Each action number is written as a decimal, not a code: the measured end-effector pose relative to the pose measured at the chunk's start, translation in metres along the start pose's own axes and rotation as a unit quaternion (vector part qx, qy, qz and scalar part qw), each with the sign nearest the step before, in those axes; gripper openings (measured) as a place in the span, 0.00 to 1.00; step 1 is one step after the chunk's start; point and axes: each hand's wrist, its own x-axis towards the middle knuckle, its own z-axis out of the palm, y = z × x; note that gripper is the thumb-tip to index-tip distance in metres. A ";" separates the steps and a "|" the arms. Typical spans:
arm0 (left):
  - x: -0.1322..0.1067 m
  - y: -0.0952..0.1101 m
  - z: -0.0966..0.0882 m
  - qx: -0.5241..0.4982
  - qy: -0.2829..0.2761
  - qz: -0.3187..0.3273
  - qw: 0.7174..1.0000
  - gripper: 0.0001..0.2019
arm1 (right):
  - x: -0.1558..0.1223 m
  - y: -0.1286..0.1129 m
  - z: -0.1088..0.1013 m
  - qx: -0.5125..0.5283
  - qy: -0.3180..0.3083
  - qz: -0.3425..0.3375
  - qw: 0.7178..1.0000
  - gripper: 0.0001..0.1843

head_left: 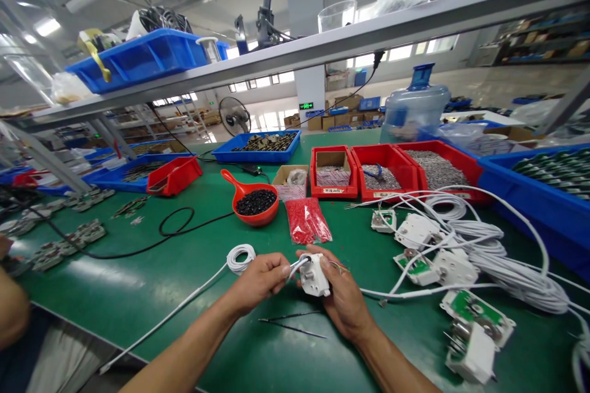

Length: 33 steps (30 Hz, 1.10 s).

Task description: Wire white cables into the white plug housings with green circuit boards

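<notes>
My right hand [341, 295] is wrapped round a white plastic housing [314, 276] with a short stub on its face. Close beside it, my left hand [262, 279] pinches a white cable [295, 265] where it meets the top of the housing. A coil of white cable [240, 258] lies just beyond my left hand, its free end running to the table's front edge. Below both hands a pair of tweezers [292, 326] rests on the green table [193, 307]. To the right are several white housings [456, 267] with green circuit boards [477, 310] and bundled white cables [502, 258].
An orange scoop [255, 215] of black parts and a bag of red parts [308, 221] lie ahead. Red bins [385, 193] stand behind them, a blue bin [534, 209] at right. A shelf [295, 52] crosses overhead. Another person's arm [11, 307] shows at left.
</notes>
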 end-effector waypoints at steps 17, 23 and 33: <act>0.003 0.076 0.003 0.717 -0.028 0.176 0.674 0.09 | 0.003 -0.011 -0.009 -0.623 -0.035 -0.253 0.740 0.16; -0.006 0.055 0.022 0.378 0.033 0.046 0.924 0.14 | 0.004 -0.007 -0.011 -0.566 0.054 -0.301 0.765 0.14; -0.018 -0.013 0.057 0.331 0.202 0.188 0.902 0.18 | 0.003 0.004 -0.012 -0.266 0.100 -0.096 0.954 0.22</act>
